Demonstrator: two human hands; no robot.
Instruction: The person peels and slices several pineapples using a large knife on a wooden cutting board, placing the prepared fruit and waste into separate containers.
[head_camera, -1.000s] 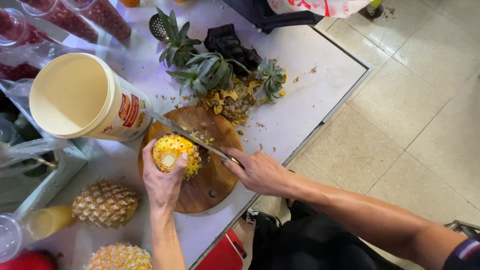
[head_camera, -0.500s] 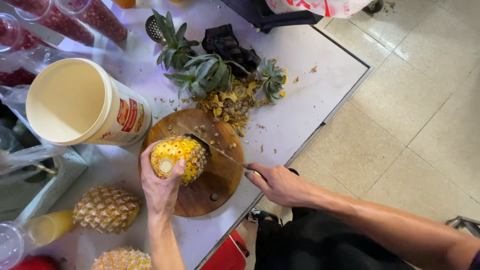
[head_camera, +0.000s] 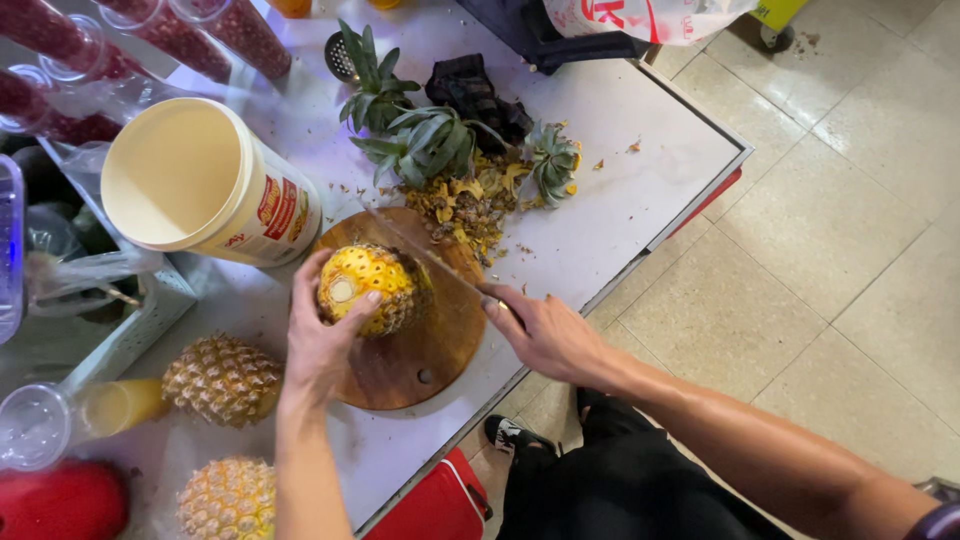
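Observation:
A partly peeled yellow pineapple lies on its side on a round wooden cutting board. My left hand grips it from the near side, fingers curled over the top. My right hand holds a long knife by the handle; the blade reaches up and left across the pineapple's far side, over the board.
Cut pineapple crowns and peel scraps lie behind the board. A large cream bucket stands at left. Two whole pineapples sit near the front left, beside a cup of juice. The white table's edge runs at right.
The knife drew back off the pineapple, then returned across its far side. My left hand has turned the pineapple slightly and kept its hold.

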